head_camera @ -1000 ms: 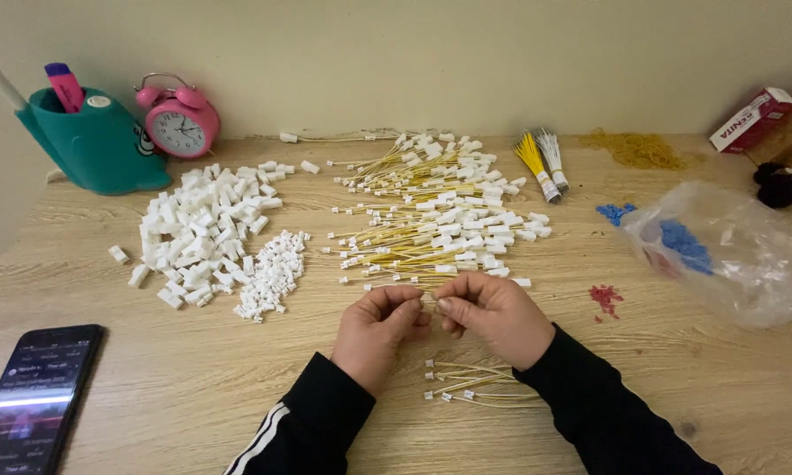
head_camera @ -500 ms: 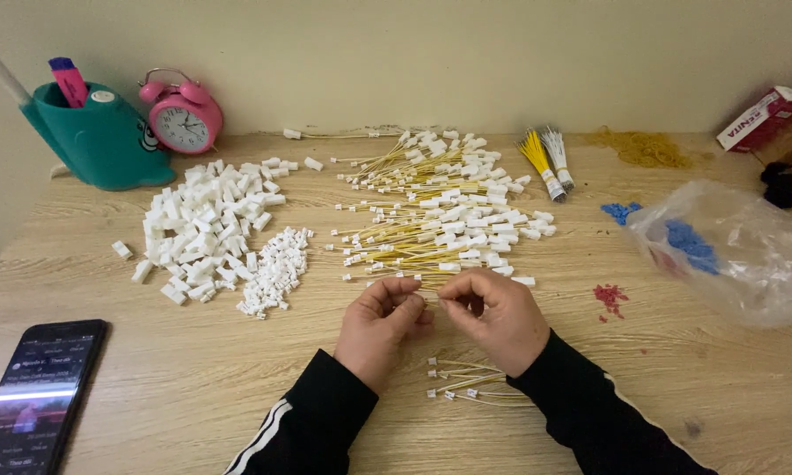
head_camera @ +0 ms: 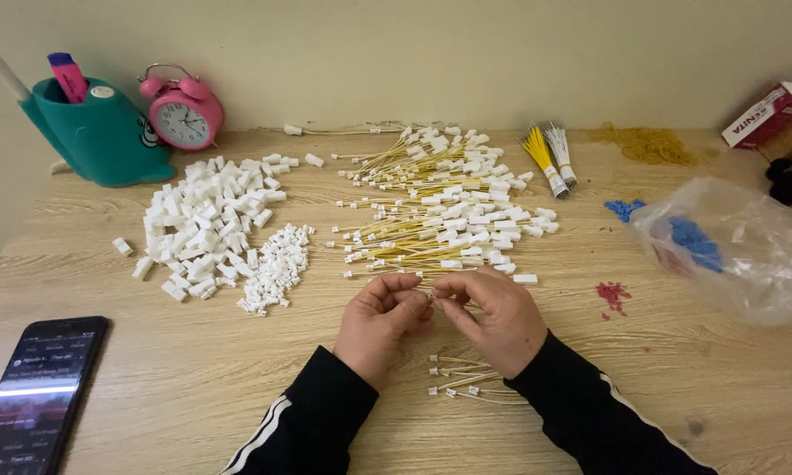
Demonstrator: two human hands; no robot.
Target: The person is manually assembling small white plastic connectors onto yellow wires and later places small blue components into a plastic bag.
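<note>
The left hand and right hand meet fingertip to fingertip at the table's middle, both pinched shut on a small white plug at the end of a yellow wire; it is too small to tell more. At 6 o'clock, between the wrists, lie a few finished wires. At 12 o'clock, just beyond the fingers, spreads the big wire pile. At 10 o'clock sit white plastic pieces; at 8 o'clock, a phone; at 3 o'clock, a clear bag.
</note>
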